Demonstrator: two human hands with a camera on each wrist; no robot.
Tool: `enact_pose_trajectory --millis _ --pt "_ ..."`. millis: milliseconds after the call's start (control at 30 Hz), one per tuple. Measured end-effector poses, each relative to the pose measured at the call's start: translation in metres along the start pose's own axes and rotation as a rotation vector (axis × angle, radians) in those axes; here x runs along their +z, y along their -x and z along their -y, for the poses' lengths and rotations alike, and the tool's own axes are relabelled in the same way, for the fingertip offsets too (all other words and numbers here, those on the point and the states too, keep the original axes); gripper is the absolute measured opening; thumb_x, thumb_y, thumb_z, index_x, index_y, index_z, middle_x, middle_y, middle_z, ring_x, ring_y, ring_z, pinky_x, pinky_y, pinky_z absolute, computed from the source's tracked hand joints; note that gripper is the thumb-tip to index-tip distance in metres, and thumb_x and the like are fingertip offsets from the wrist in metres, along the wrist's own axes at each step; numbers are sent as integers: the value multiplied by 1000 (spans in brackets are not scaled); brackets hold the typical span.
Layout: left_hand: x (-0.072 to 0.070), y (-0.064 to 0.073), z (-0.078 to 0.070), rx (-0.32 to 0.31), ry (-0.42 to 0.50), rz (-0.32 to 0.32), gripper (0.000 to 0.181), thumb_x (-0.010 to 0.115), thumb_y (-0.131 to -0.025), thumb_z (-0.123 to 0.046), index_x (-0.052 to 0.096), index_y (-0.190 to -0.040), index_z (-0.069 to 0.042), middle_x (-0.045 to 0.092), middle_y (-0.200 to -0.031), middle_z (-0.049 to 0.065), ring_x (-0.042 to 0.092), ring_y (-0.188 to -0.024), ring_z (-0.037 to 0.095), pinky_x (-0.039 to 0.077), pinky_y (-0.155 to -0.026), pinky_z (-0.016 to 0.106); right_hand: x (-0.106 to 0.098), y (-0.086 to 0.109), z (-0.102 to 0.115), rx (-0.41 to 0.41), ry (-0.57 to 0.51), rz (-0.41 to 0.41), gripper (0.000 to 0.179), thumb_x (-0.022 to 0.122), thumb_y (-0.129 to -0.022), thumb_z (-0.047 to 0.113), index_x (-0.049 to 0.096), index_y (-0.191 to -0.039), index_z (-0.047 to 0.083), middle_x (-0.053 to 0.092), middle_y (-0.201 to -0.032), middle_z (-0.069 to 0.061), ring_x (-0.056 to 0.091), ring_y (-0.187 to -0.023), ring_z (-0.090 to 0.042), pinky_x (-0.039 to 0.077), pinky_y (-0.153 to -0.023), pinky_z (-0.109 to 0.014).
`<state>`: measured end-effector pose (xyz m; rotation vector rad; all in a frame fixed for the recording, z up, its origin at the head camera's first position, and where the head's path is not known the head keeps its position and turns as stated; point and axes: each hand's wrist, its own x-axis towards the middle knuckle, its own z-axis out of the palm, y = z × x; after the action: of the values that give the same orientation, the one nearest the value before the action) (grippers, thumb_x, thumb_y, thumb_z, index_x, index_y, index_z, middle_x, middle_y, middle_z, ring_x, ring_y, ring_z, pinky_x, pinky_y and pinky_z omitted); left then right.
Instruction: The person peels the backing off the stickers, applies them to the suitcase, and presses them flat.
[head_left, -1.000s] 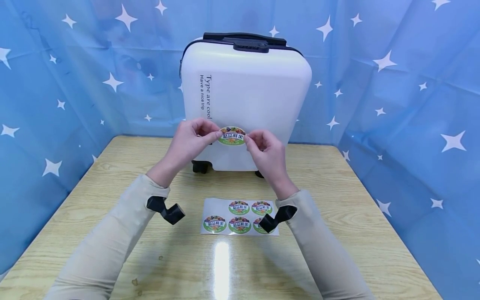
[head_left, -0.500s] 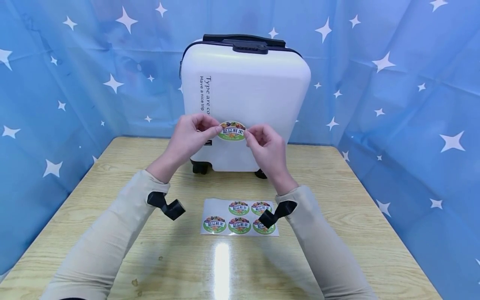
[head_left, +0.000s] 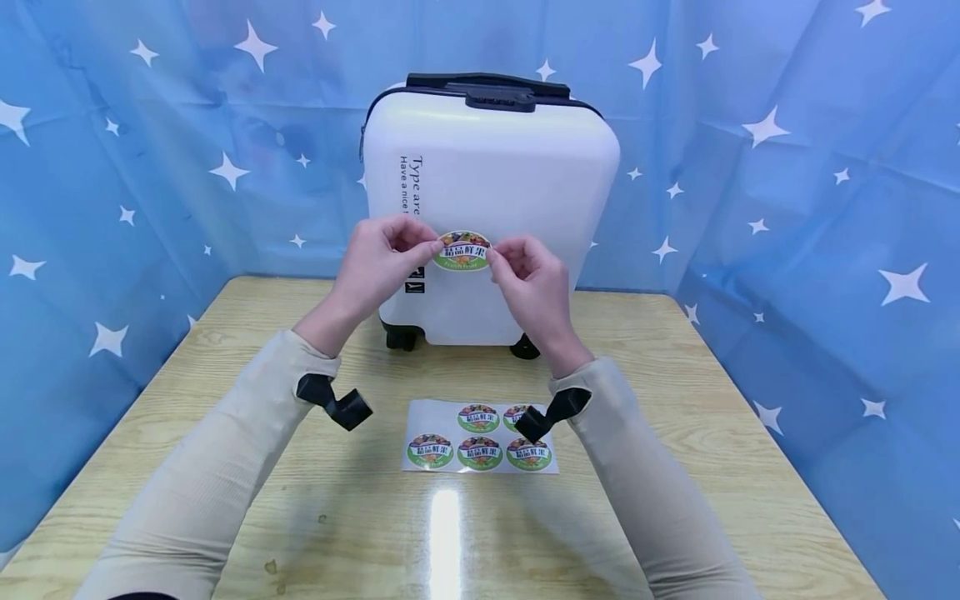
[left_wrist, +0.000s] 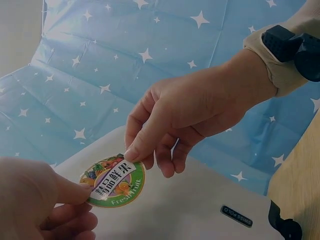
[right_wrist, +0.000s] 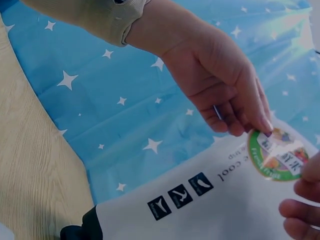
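Note:
An oval fruit sticker [head_left: 462, 252], with a green band and dark lettering, is held flat between both hands in front of a white suitcase [head_left: 517, 183]. My left hand [head_left: 382, 260] pinches its left edge between thumb and forefinger. On the opposite edge, my right hand [head_left: 534, 287] pinches it the same way. The left wrist view shows the sticker [left_wrist: 114, 181] facing outward, with both thumbs on its front. Whether its back touches the suitcase, I cannot tell. Black printed icons [right_wrist: 180, 196] on the suitcase lie below the left hand.
A white sticker sheet [head_left: 431, 412] with several matching stickers lies on the wooden table [head_left: 360, 517], partly covered by the right wrist camera [head_left: 551, 415]. The suitcase stands upright on black wheels [head_left: 525, 347] at the back. A blue starry curtain [head_left: 787, 208] surrounds the table.
Both hands have raised the sticker a little up the suitcase front, keeping their pinch on its edges. More of the black icons beneath the left hand now shows.

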<state>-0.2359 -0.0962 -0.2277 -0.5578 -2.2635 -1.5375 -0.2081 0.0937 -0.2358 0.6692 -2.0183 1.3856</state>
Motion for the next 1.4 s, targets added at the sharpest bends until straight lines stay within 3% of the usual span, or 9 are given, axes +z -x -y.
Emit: enact_pose_trajectory --millis 133,367,567,733,1067,1300,1400 --pt "0 -2 -1 8 -3 -4 12 67 -87 -14 68 -90 -3 65 -83 8 55 -71 19 44 -61 25 0 -2 0 7 -2 1 9 58 -89 -2 58 -92 -10 61 -79 -23 56 -65 -29 42 -56 -18" --pt "0 -7 -4 30 -12 -20 12 66 -87 -13 67 -91 -2 65 -84 8 55 -72 18 46 -63 25 4 -12 -26 17 -26 -5 11 61 -89 7 61 -93 -3 62 -80 -16 56 -64 -14 45 -56 -21" --pt "0 -13 -5 49 -28 -39 12 66 -86 -13 67 -90 -2 65 -82 8 55 -70 18 46 -63 24 1 -14 -1 36 1 -12 9 58 -89 0 59 -92 -8 62 -78 -17 56 -64 -20 43 -56 -19" --pt "0 -18 -7 64 -50 -55 11 66 -86 -12 67 -90 -1 65 -82 8 55 -70 16 45 -62 23 1 -18 5 41 13 -19 10 59 -89 0 59 -92 -10 62 -80 -21 56 -66 -26 42 -56 -19" --pt "-1 -28 -10 69 -95 -97 13 67 -86 -11 67 -92 0 65 -84 10 56 -71 17 45 -63 21 3 -29 5 56 34 -28 11 59 -89 1 59 -94 -9 62 -84 -24 57 -67 -25 43 -58 -18" --pt "-2 -33 -12 93 -127 -120 13 66 -86 -11 67 -93 0 65 -85 8 56 -71 15 46 -64 22 7 -42 -27 48 26 -33 15 62 -90 10 61 -95 -3 64 -84 -18 56 -66 -19 44 -58 -19" --pt "-2 -36 -13 104 -131 -129 13 66 -86 -11 67 -93 0 65 -86 9 56 -71 14 46 -65 22 7 -46 -31 37 35 -35 15 62 -90 14 62 -94 -1 64 -81 -14 56 -65 -15 44 -58 -20"
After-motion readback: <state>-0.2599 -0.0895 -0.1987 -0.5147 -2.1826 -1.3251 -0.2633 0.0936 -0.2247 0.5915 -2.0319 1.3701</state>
